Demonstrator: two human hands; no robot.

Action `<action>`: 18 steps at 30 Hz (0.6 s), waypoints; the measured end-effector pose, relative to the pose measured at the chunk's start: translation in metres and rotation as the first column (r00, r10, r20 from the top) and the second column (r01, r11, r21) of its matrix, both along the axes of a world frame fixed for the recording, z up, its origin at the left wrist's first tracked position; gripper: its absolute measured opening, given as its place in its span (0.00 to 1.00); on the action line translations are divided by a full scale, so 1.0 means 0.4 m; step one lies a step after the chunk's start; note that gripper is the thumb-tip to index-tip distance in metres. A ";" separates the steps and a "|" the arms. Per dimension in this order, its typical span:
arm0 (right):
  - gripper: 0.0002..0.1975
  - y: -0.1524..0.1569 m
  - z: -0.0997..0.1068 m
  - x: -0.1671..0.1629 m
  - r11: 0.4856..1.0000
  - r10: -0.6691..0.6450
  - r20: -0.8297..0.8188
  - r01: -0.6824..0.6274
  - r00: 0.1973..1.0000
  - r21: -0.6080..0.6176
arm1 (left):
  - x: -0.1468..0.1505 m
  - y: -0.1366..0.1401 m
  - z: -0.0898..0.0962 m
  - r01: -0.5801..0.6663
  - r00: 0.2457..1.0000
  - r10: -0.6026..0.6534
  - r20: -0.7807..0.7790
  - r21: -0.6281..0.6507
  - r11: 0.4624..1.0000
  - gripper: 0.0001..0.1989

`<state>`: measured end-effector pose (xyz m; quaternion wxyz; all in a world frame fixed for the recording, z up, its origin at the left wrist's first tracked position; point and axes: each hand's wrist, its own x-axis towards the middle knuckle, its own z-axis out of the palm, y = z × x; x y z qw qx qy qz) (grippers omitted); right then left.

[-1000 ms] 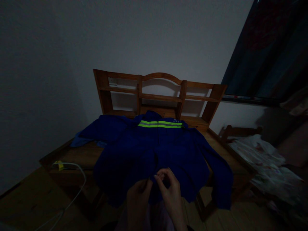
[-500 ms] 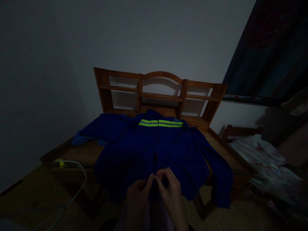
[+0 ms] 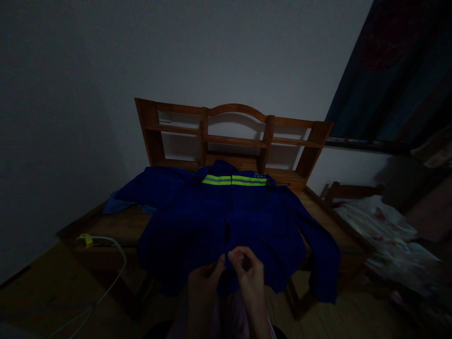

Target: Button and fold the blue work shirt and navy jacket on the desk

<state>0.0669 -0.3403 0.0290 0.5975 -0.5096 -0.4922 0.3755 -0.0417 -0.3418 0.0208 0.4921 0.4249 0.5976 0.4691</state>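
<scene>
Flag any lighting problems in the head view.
Head view throughout: dim overall; the blue work jacket darkens toward black in its folds; its reflective chest stripe stands out; detail between left hand and right hand is too dark to tell.

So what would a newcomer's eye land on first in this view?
Probably the bright green stripe across the chest of the blue jacket, which is spread over the wooden table. Next, the left hand and right hand, close together at its lower front; their exact grip is too dark to tell. Behind it stands the wooden shelf.
</scene>
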 end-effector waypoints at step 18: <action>0.15 0.057 0.038 0.103 0.976 0.196 -0.144 -0.206 0.970 -0.062 | -0.018 0.011 0.014 0.111 0.972 -0.056 -0.227 0.237 0.965 0.11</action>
